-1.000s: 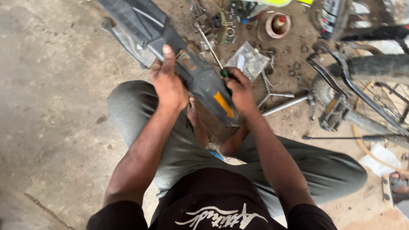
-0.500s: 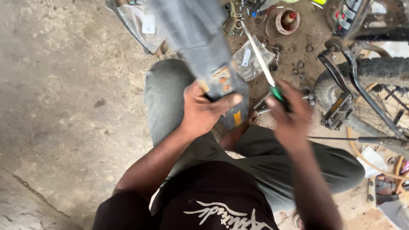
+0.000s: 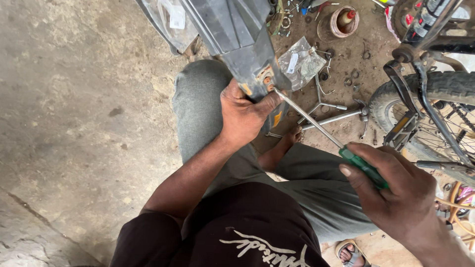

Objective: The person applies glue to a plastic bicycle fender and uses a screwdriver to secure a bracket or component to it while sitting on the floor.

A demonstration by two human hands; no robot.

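A stained concrete floor is stretching out to the left of the hands, giving way to dirt ground littered with small parts beyond them. The person is sitting with grey-trousered knees bent. The left hand is wrapping tightly around the lower end of a dark grey plastic mudguard, thumb pressing against its edge where an orange reflector piece is showing. The right hand is closing firmly around the green handle of a long screwdriver, whose metal shaft is slanting up and to the left, its tip touching the mudguard just above the left thumb. Beyond the hands, a clear plastic bag is lying on the dirt, with a roll of tape farther off. To the right of the right hand, a bicycle wheel with a knobbly tyre is standing beside a dark frame. Thin metal rods are lying under the screwdriver shaft.
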